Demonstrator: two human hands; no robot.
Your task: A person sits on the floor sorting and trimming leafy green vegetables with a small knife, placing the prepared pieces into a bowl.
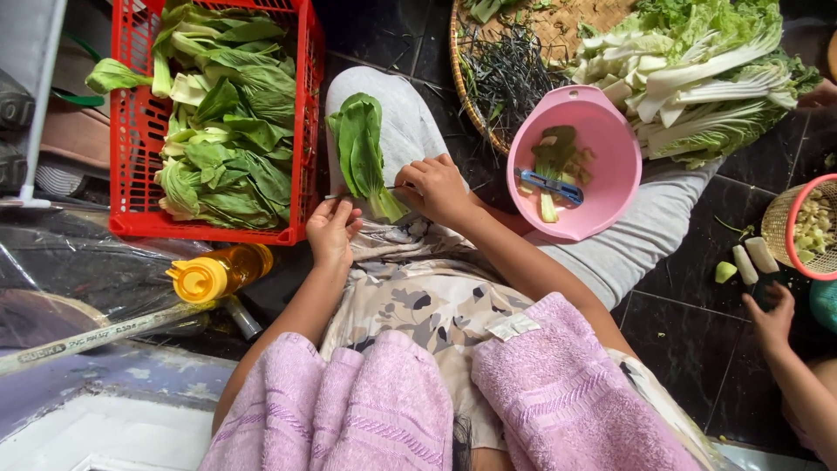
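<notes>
A green bok choy [362,148] lies on my left knee, with its pale base pointing at my lap. My right hand [436,187] is closed on that base. My left hand [333,231] sits just left of the base, its fingertips pinched on the end of a thin pale strip [362,194]. The strip runs across the stalk to my right hand. I cannot tell whether it is a blade or a band.
A red crate [131,218] of leafy greens stands at the left. A pink bowl [602,187] with a blue tool and stalk pieces rests on my right thigh. Behind it a woven tray [462,78] holds pale cabbage [697,78]. A yellow bottle [218,272] lies near my left hand. Another person's hand [772,318] reaches toward cut pieces beside a pink-rimmed basket [798,253].
</notes>
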